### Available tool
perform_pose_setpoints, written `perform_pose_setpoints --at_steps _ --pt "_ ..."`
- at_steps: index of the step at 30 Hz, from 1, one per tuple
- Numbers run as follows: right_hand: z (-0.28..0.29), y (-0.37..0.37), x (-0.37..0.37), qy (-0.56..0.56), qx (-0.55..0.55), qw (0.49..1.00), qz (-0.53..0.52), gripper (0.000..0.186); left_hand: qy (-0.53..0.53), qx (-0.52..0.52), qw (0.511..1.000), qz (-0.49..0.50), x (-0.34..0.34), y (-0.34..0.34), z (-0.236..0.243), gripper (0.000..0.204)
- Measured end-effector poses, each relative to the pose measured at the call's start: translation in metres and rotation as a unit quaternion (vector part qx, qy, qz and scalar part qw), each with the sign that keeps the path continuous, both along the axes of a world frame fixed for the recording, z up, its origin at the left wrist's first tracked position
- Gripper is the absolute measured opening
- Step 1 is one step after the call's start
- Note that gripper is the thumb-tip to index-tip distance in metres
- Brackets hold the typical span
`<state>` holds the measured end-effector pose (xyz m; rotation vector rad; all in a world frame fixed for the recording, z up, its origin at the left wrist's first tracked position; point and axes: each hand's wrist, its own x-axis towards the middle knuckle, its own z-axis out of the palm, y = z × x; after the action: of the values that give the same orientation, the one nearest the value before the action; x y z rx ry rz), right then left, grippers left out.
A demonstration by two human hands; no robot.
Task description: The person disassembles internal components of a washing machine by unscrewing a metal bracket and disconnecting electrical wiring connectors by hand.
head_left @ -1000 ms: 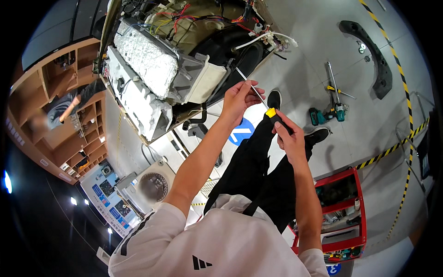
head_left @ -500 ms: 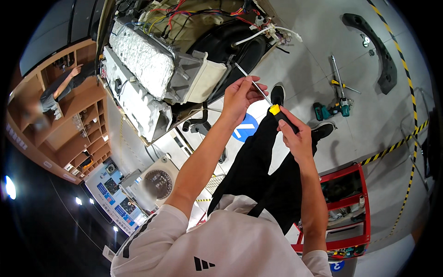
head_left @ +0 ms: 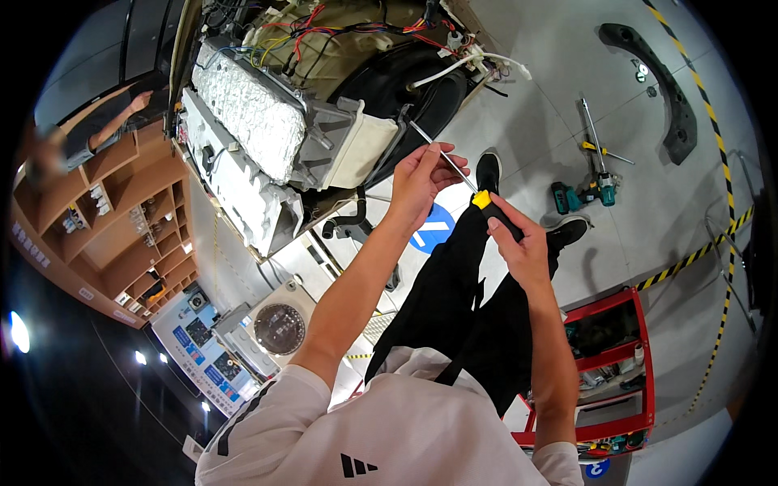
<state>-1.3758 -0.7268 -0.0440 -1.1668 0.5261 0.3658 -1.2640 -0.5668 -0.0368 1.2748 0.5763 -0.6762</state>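
A screwdriver [head_left: 482,199] with a black and yellow handle and a long metal shaft slants up and left in front of me. My right hand [head_left: 523,243] grips its handle. Fingers of my left hand [head_left: 419,182] are closed around the shaft partway along. The tip lies by a pale cream housing [head_left: 363,147] and a black rounded part [head_left: 438,101] of an opened appliance. From this view I cannot tell whether the tip touches anything. Foil-like silver insulation [head_left: 251,113] covers a block in the appliance, with coloured wires [head_left: 324,32] above it.
On the tiled floor to the right lie teal power tools [head_left: 605,190], a yellow-handled screwdriver [head_left: 600,150] and a curved black piece [head_left: 677,97]. A red tool cart [head_left: 646,364] stands at lower right. Striped tape [head_left: 717,130] marks the floor. Another person's arm [head_left: 117,125] shows far left.
The screwdriver and both hands stay almost in place, with only a slight shift of the tip. The other person's arm at far left has moved up.
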Motion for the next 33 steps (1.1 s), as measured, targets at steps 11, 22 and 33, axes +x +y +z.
perform_pose_setpoints --at_steps 11,22,33 --pt "0.009 -0.004 0.002 0.042 0.009 0.999 0.007 0.033 0.005 -0.001 1.000 -0.001 0.002 -0.001 0.003 0.028" --pt "0.019 -0.001 0.006 -0.164 -0.243 0.956 0.021 0.035 -0.013 -0.004 0.999 0.036 -0.004 -0.007 0.001 0.028" --pt "0.040 -0.008 0.020 -0.205 -0.412 0.883 0.093 0.038 0.020 -0.079 0.995 0.055 0.005 -0.007 -0.003 0.027"
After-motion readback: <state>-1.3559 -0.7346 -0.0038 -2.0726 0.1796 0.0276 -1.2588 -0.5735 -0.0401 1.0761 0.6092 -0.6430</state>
